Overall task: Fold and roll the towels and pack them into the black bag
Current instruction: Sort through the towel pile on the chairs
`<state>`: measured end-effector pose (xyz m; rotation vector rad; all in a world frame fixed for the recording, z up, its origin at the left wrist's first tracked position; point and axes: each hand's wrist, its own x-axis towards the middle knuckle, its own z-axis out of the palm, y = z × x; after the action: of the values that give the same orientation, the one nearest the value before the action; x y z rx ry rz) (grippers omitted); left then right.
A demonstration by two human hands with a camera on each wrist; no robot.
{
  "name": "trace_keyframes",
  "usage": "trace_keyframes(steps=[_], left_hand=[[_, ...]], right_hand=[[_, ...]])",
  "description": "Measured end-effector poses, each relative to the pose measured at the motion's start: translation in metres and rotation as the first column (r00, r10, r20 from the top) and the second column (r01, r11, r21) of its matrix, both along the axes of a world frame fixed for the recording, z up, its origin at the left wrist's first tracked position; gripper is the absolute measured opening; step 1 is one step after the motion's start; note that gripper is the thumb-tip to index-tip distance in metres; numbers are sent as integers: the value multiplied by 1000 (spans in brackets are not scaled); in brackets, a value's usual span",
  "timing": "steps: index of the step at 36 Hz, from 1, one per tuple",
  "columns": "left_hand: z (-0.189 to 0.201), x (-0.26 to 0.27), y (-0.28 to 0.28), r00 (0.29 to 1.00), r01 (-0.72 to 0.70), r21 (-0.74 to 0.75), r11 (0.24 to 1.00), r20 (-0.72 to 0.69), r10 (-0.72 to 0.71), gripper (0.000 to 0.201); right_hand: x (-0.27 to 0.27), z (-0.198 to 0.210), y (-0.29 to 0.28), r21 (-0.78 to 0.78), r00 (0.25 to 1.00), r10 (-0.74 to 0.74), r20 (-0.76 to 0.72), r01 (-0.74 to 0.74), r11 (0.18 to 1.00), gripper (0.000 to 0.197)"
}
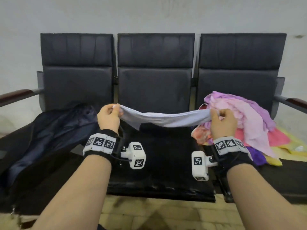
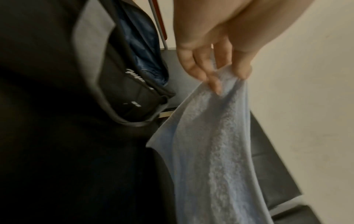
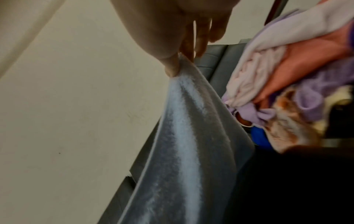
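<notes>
A pale blue towel hangs stretched between my two hands above the middle seat. My left hand pinches its left corner, and the left wrist view shows thumb and fingers closed on the terry cloth. My right hand pinches the right corner; there the thumb presses the towel against the fingers. The towel sags in the middle. The black bag lies open on the left seat, its dark blue lining showing.
A heap of pink, purple, orange and yellow towels covers the right seat. The three-seat black bench stands against a white wall, with armrests at both ends. Tiled floor lies below the seat edge.
</notes>
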<state>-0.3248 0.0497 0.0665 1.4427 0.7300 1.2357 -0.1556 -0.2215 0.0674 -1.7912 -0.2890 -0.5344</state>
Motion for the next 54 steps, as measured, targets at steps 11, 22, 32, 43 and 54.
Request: trace_keyframes(steps=[11, 22, 32, 43, 54], left_hand=[[-93, -14, -7, 969, -89, -127, 988, -240, 57, 20], [-107, -3, 16, 798, 72, -478, 875, -499, -338, 55], [-75, 14, -41, 988, 128, -387, 913, -28, -150, 34], [-80, 16, -89, 807, 384, -42, 922, -470, -358, 12], [-78, 7, -86, 799, 427, -255, 867, -342, -494, 9]], right_hand=[[-24, -72, -9, -40, 991, -40, -125, 35, 999, 31], [-9, -87, 21, -307, 866, -67, -496, -103, 946, 42], [-28, -79, 53, 212, 976, 20, -219, 28, 977, 34], [-77, -98, 72, -142, 803, 529, -273, -578, 804, 14], [-83, -94, 69, -217, 795, 560, -233, -604, 767, 9]])
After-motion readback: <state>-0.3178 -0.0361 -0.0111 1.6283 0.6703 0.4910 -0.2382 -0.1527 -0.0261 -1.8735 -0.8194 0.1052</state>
